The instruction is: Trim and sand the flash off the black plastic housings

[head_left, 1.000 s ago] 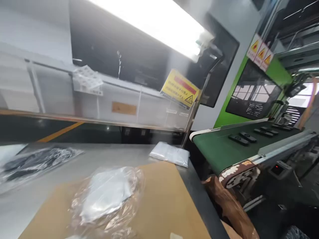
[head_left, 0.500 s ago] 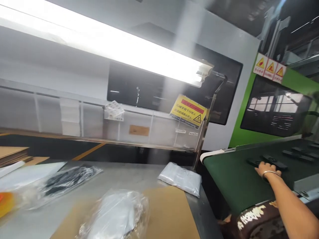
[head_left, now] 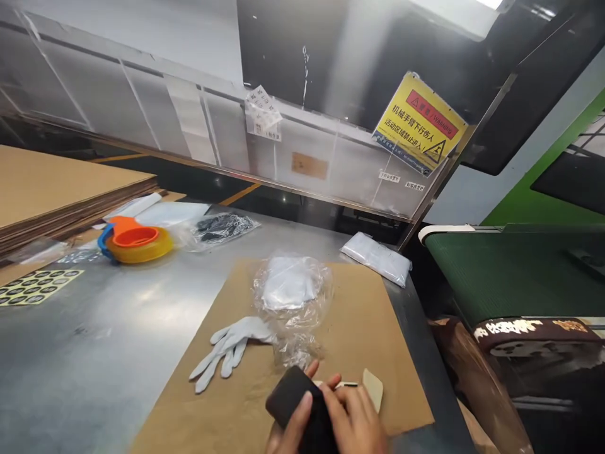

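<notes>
Low in the view, my left hand (head_left: pixel 293 429) is closed round a black rounded-corner plastic part (head_left: pixel 317 421), its thumb lying on top. My right hand (head_left: pixel 355 421) is closed at the right edge of that part, its fingertips bent against it. What else those fingers may pinch is hidden. A cream rounded flat piece (head_left: pixel 373 389) shows just beyond the right hand, beside a small dark-and-white sliver. Under both hands lies a brown cardboard sheet (head_left: pixel 359 328). On it are a white glove (head_left: pixel 231 350) and a clear plastic bag with white contents (head_left: pixel 290 284).
A green conveyor belt (head_left: pixel 501 271) runs at the right, with a dark part (head_left: pixel 586 260) on it. At the left are stacked cardboard (head_left: pixel 70 189), an orange-and-yellow tape dispenser (head_left: pixel 142 249) and a sticker sheet (head_left: pixel 38 287). A white packet (head_left: pixel 378 257) lies near the table's right edge.
The view has swung right-to-left and down onto the table. My right hand has left the dark parts on the conveyor; both hands are now at a black part over the cardboard.
</notes>
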